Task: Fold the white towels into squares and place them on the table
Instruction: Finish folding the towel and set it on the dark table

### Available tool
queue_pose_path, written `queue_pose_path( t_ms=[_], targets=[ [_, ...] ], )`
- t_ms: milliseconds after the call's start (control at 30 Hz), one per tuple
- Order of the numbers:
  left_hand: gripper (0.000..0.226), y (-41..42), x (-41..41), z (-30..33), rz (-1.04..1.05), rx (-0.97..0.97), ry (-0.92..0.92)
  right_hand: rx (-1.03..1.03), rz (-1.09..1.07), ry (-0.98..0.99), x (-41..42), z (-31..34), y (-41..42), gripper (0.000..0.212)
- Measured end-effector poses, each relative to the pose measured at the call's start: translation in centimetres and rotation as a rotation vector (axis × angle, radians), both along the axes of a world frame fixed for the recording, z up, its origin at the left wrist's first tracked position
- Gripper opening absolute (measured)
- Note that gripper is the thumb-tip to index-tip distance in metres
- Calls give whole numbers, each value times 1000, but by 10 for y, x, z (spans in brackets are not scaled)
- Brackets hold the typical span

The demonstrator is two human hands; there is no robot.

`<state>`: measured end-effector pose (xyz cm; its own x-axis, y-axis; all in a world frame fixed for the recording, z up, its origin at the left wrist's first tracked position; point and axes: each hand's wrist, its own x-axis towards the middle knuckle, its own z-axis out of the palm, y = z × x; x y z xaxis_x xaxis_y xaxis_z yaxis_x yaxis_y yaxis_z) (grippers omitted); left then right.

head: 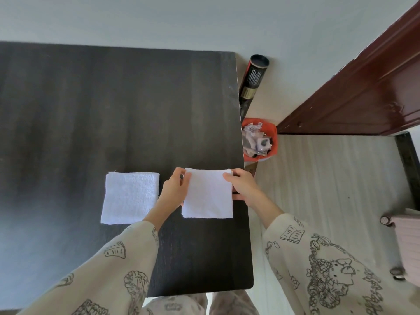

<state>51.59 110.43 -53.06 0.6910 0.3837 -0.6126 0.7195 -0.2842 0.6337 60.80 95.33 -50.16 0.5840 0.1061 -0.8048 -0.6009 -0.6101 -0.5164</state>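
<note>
Patterned sleeves frame the view; ahead, the fingers of the left hand pinch the far left corner of the right towel, and the right hand pinches its far right edge. This folded square lies close to the tabletop edge; a tug rightward could drag it off. 1 finished towel lies just beside, apart; a careless sweep of the left forearm could rumple it.

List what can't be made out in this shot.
Head view only:
- Right towel: its layers are hidden under its top face.
- Table: left part cut off by the frame edge.
- Bin: partly behind the table edge.
- Tube: print too small to read.
</note>
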Motion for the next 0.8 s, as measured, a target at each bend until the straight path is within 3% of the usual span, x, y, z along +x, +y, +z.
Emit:
queue_pose_path(
  t_ms=[233, 400, 633, 800],
  targets=[
    [30, 2, 3, -3, 0, 47, -16, -27, -29, -88, 0, -11, 4, 10],
    [29, 3, 6, -4, -4, 75, -15, -94, 9, -185, -1, -13, 4, 20],
    [25, 8, 2, -7, 18, 70, -4, -80, 17, -215, -1, -13, 1, 13],
    [21, 12, 4, -3, 13, 38, -24, -75, -60, -188, -7, -10, -2, 27]
  ],
)
